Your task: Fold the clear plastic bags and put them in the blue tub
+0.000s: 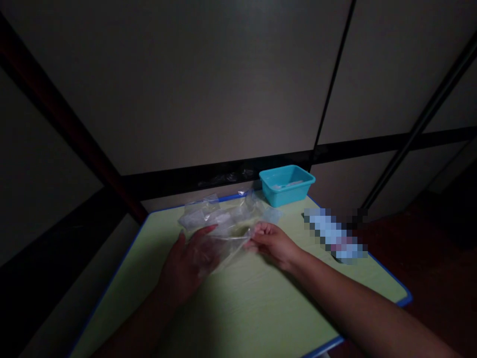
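A clear plastic bag (223, 251) is stretched between my hands above the light green table. My right hand (274, 243) pinches its edge between thumb and fingers. My left hand (184, 266) lies against the bag at the left, fingers apart, with the clear film over part of them. Whether those fingers are inside the bag or behind it, I cannot tell. Just beyond my hands, more clear plastic bags (201, 217) lie crumpled in a loose pile, some holding whitish contents too dim to name.
A turquoise plastic basket (285, 196) with some pale items inside stands at the back right of the table (238, 308), which has a blue rim. A pixelated flat object (333, 236) lies along the right edge. Close behind rises a panelled cabinet front (208, 99).
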The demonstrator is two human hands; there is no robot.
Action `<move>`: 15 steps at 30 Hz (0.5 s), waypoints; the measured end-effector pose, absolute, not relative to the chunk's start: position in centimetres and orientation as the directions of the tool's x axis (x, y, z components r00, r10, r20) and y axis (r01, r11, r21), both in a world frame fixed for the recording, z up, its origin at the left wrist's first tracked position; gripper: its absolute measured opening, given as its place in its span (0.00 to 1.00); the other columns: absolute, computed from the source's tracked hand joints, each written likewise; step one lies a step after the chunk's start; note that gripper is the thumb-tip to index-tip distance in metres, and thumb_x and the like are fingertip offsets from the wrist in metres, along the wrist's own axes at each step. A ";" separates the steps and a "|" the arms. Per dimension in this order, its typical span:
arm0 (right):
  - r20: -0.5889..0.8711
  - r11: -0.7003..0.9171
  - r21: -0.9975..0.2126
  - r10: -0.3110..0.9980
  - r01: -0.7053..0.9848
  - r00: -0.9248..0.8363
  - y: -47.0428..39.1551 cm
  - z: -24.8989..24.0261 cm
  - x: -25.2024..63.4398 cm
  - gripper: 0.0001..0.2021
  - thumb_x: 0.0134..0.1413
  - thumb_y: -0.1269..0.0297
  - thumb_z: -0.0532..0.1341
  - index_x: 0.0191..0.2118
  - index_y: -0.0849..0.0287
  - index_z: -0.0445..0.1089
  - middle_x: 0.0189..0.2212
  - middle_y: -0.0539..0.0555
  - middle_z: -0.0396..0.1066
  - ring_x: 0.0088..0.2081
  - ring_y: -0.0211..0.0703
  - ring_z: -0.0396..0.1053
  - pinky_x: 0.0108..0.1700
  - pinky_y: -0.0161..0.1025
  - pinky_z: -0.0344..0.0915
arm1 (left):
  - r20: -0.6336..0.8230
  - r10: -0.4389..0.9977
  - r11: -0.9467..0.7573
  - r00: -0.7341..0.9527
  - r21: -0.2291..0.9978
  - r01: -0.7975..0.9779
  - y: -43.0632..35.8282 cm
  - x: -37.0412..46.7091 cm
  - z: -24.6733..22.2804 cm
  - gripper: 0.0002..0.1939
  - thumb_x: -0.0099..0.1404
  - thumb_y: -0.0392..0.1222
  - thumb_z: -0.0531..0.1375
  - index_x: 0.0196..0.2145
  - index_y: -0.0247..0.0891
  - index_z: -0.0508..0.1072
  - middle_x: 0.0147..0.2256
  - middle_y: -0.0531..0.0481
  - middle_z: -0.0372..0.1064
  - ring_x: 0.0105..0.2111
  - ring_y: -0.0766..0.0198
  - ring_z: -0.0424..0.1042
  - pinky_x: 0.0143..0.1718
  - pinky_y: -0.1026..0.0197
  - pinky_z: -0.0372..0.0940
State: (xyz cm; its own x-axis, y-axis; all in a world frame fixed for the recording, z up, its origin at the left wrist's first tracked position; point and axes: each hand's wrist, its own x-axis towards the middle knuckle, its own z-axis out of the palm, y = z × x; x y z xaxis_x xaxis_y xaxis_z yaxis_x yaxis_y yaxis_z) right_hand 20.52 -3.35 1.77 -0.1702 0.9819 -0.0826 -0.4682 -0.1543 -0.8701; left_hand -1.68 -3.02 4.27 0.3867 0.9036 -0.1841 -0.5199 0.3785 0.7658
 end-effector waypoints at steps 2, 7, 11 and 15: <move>-0.077 -0.111 -0.855 0.993 -0.507 -0.088 -3.1 2.1 20.8 0.22 0.27 0.53 0.74 0.24 0.59 0.63 0.18 0.47 0.69 0.22 0.36 0.68 0.29 0.34 0.65 | -0.185 0.877 0.423 0.443 0.735 -0.529 -3.1 -1.9 4.2 0.23 0.52 0.60 0.64 0.36 0.37 0.77 0.36 0.44 0.77 0.33 0.54 0.76 0.31 0.58 0.70; -0.033 0.003 -0.882 0.997 -0.470 0.068 -2.5 2.2 21.5 0.21 0.36 0.50 0.70 0.27 0.57 0.61 0.11 0.39 0.58 0.12 0.28 0.51 0.15 0.28 0.48 | -0.270 0.790 0.541 0.551 0.731 -0.417 -2.8 -2.4 3.8 0.22 0.46 0.59 0.68 0.26 0.35 0.77 0.26 0.45 0.76 0.20 0.61 0.71 0.20 0.63 0.65; -0.012 -0.046 -0.907 0.996 -0.418 -0.084 -3.3 2.3 21.3 0.21 0.36 0.52 0.71 0.29 0.57 0.62 0.12 0.40 0.62 0.10 0.27 0.47 0.13 0.28 0.39 | -0.153 0.892 0.333 0.425 0.859 -0.389 -2.2 -1.8 3.3 0.17 0.55 0.54 0.65 0.38 0.41 0.77 0.35 0.48 0.76 0.23 0.64 0.71 0.20 0.65 0.63; 0.010 -0.120 -0.952 0.907 -0.283 -0.421 -5.2 2.6 20.1 0.20 0.42 0.48 0.67 0.33 0.58 0.63 0.17 0.44 0.69 0.08 0.26 0.45 0.12 0.29 0.37 | 0.096 0.915 0.005 0.392 0.969 -0.248 -3.0 -0.8 2.9 0.23 0.52 0.58 0.67 0.40 0.38 0.78 0.43 0.43 0.73 0.46 0.51 0.68 0.46 0.56 0.63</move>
